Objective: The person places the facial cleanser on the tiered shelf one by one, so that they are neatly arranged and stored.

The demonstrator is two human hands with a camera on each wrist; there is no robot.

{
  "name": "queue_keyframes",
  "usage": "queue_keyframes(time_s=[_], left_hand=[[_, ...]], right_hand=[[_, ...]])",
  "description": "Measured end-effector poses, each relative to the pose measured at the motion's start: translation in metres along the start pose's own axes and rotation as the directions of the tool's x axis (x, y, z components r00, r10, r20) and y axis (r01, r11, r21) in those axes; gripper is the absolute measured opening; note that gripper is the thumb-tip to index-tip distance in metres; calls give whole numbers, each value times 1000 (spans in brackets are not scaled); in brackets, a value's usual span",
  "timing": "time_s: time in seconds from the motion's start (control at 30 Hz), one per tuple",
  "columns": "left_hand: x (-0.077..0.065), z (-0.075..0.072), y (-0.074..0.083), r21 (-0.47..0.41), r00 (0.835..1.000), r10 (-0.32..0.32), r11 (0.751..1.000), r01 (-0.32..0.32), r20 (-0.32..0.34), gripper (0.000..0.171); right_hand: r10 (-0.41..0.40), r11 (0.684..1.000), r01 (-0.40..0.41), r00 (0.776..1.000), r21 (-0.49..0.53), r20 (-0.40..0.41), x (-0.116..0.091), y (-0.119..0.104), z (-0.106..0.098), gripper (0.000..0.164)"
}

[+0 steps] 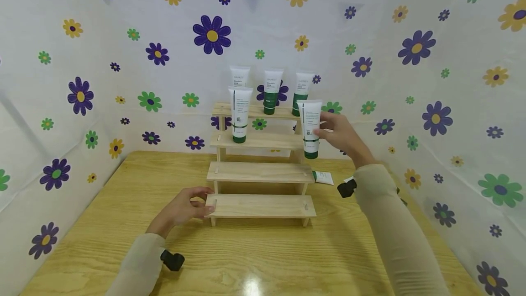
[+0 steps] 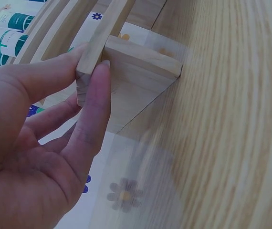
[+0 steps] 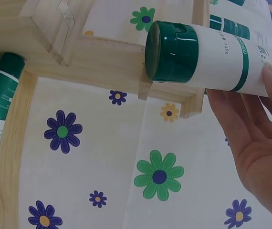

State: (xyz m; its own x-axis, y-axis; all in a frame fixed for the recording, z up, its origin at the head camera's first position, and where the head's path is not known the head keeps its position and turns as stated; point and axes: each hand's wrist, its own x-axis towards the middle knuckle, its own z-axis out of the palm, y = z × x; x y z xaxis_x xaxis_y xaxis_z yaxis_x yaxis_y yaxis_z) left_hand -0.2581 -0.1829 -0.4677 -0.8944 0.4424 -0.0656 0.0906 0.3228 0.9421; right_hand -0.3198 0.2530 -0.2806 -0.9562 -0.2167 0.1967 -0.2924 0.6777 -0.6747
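My right hand [image 1: 339, 134] grips a white squeeze tube [image 1: 311, 127] with a green cap, upright with the cap down, at the right end of the second shelf from the top. In the right wrist view its green cap [image 3: 172, 51] overlaps the wooden rack. My left hand [image 1: 186, 207] pinches the left end of the lowest shelf [image 1: 259, 205] between thumb and fingers, as the left wrist view shows at the board's end [image 2: 86, 76]. Another tube [image 1: 240, 114] stands at the left on the second shelf. Several like it, such as the middle tube [image 1: 272, 90], stand on the top shelf.
A tube [image 1: 323, 177] lies on the wooden table [image 1: 255, 255] to the right of the rack, partly hidden behind it. The third shelf [image 1: 260, 171] is bare wood. Flowered cloth [image 1: 172, 72] hangs behind and at both sides.
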Motion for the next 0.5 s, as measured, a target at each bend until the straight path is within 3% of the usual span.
queue_keyframes(time_s=[0.5], left_hand=[[-1, 1, 1, 3, 1000, -10, 1000, 10, -6, 59]], right_hand=[[-42, 996, 42, 999, 75, 0, 13, -8, 11, 49]])
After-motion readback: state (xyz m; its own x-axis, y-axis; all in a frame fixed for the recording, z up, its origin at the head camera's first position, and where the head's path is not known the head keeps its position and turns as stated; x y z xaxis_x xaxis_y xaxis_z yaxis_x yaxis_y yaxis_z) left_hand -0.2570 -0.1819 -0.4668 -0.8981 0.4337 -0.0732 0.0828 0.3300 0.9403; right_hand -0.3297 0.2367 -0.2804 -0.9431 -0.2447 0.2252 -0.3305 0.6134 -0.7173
